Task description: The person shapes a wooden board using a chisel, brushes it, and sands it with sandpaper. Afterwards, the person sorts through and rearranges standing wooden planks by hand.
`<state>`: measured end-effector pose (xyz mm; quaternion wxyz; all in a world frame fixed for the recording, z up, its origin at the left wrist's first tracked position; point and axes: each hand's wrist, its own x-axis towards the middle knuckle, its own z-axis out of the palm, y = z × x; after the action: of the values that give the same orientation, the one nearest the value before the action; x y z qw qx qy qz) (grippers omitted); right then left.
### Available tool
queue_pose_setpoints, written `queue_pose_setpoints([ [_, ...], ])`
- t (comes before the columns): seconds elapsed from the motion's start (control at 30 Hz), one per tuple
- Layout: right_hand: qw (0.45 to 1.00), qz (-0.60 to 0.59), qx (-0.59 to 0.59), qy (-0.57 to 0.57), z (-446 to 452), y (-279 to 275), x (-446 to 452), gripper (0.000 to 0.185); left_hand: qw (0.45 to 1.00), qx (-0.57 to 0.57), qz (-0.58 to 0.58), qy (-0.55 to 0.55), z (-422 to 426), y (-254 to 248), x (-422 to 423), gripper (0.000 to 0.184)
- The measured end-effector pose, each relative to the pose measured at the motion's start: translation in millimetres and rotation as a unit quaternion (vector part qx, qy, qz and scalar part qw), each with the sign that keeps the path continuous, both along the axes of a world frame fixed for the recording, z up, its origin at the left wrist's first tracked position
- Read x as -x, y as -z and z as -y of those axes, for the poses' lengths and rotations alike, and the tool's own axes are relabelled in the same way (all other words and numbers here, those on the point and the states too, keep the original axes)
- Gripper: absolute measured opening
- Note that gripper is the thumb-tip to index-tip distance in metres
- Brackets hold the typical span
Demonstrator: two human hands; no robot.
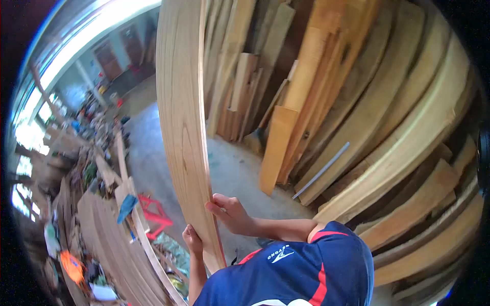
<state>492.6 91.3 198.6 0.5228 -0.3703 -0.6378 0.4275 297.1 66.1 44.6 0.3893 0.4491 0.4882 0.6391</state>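
A long pale wooden board [185,102] stands upright in front of my body and runs out of the top of the view. On its left edge, low down, my left hand [193,239] is closed. My right hand [228,210] grips the right edge a little higher, thumb against the wood. The board's lower end reaches down beside my blue shirt.
Many planks [377,117] lean in rows on the right. Orange-toned boards [278,148] and a thin white strip [321,171] stand among them. Stacked boards [109,245], a red frame [155,217] and clutter lie at the left. Grey floor [145,137] runs between.
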Motion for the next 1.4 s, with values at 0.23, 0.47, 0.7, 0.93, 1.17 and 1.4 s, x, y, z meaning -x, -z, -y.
queue_pose_setpoints([
  [0.23, 0.963, -0.093, -0.029, 0.253, -23, -5, -79, 0.029, 0.989, -0.068, -0.06, 0.12, -99, -36, -90, 0.044],
  [0.47, 0.808, -0.288, -0.096, 0.505, -55, 1, -196, 0.048, 0.95, -0.133, -0.229, 0.166, -107, -67, -214, 0.027],
  [0.7, 0.782, -0.456, -0.044, 0.423, -48, 22, -282, 0.079, 0.852, -0.305, -0.358, 0.229, -121, -81, -277, 0.026],
  [0.93, 0.747, -0.488, -0.003, 0.452, -21, 29, -293, 0.082, 0.812, -0.369, -0.331, 0.308, -141, -49, -299, 0.026],
  [1.17, 0.712, -0.472, 0.028, 0.52, 7, 34, -270, 0.089, 0.805, -0.381, -0.298, 0.344, -134, -52, -287, 0.028],
  [1.4, 0.674, -0.382, -0.035, 0.631, 33, 9, -213, 0.066, 0.78, -0.376, -0.231, 0.443, -128, -49, -259, 0.033],
])
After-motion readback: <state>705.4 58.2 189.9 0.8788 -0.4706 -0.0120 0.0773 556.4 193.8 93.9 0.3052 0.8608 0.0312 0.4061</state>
